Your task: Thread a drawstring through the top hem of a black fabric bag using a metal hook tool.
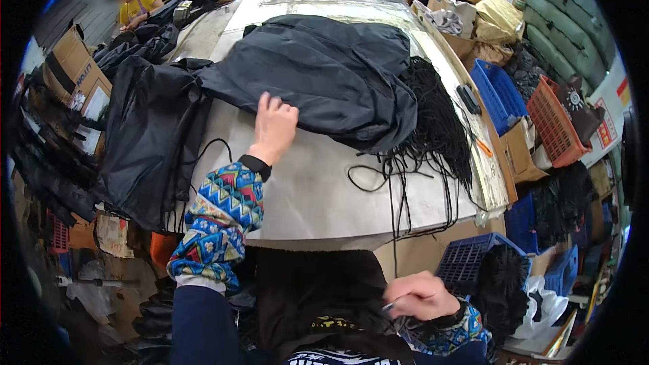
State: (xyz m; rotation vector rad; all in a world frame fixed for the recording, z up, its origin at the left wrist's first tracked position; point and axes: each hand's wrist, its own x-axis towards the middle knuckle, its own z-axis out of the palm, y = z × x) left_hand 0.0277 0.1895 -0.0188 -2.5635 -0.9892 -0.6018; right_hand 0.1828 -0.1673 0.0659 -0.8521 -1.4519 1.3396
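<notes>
My left hand (275, 124) reaches over the near edge of a large black fabric piece (311, 61) spread on the table. Its fingers are loosely bent and slightly apart, with nothing visible in them. Low on the right, in front of my dark apron (311, 277), my right hand (422, 295) is closed in a pinch. A small shiny tip pokes out from its fingers; the rest of that object is hidden. A thick bundle of black cords (439, 115) lies to the right of the fabric, several strands hanging over the table's front edge.
More black fabric (152, 138) drapes over the table's left side. On the right edge of the table (297, 209) lie a dark tool (468, 98) and an orange-handled one (484, 147). Blue (497, 94) and orange crates (558, 118) stand beyond. A person in yellow (142, 3) sits far left.
</notes>
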